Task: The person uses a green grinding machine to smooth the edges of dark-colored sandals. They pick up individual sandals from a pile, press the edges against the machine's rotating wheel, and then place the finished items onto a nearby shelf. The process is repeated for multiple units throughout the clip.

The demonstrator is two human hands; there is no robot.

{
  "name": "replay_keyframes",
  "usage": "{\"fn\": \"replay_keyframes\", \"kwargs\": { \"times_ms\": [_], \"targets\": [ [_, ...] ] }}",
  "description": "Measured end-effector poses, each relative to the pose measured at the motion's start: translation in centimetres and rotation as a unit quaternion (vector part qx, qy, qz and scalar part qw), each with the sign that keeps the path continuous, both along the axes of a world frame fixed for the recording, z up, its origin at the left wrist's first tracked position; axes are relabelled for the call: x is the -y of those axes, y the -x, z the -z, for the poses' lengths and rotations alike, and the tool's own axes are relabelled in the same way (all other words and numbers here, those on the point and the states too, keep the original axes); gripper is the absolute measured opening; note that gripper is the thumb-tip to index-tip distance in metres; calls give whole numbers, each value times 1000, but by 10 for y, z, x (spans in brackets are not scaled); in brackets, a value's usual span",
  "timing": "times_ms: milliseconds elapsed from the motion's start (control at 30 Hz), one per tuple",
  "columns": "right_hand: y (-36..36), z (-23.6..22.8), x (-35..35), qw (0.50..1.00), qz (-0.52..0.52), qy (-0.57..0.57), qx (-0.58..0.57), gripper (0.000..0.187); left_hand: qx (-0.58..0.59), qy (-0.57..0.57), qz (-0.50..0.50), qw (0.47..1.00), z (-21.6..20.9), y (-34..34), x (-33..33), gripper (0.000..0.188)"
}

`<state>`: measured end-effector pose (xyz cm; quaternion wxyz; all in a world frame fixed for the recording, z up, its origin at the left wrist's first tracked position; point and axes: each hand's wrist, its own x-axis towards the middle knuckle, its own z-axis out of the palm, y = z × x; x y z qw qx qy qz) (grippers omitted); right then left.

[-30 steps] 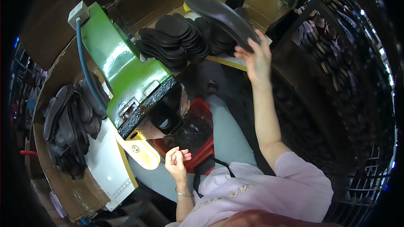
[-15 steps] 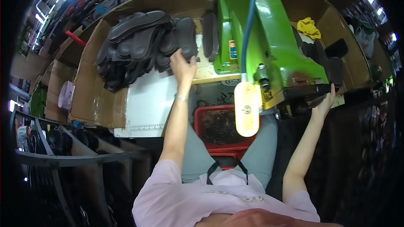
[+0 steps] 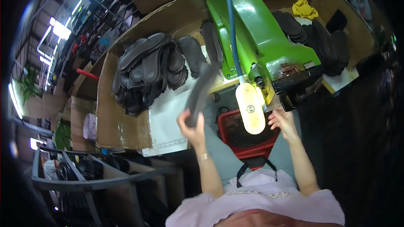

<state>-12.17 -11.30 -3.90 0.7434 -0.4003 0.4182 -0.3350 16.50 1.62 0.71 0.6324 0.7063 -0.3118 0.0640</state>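
Note:
My left hand [image 3: 194,132] grips the near end of a dark grey shoe sole [image 3: 199,96], held up at a tilt above the white board and somewhat smeared by motion. Left of it lies a heap of similar soles [image 3: 145,69], with a single sole [image 3: 192,52] beside the heap and another one leaning by the machine's base. The green machine [image 3: 269,33] rises in the middle, a lit yellow oblong lamp [image 3: 251,115] at its front. Right of the lamp, below the machine's dark arm [image 3: 301,85], my right hand [image 3: 284,124] has its fingers apart and nothing in them.
Cardboard walls [image 3: 126,130] surround the worktop. More soles [image 3: 324,46] and a yellow cloth [image 3: 305,9] lie right of the machine. A red bin [image 3: 223,130] stands between my knees. A grey-framed rack [image 3: 105,185] is at the lower left.
My left hand has picked up a sole and drawn it nearer. My right hand has left the machine arm's right end and come in beside the lamp. The view has shifted.

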Motion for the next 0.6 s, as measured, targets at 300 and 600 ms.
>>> {"fn": "replay_keyframes", "kwargs": {
  "times_ms": [300, 600],
  "targets": [
    [7, -15, -55, 976, -172, -112, 76, 37, -202, 32, 407, 890, -28, 63, -95, 64],
    [86, 10, -136, 983, 93, -146, 58, 47, -353, -43, 407, 841, 4, 179, 1, 29]
  ]
}}
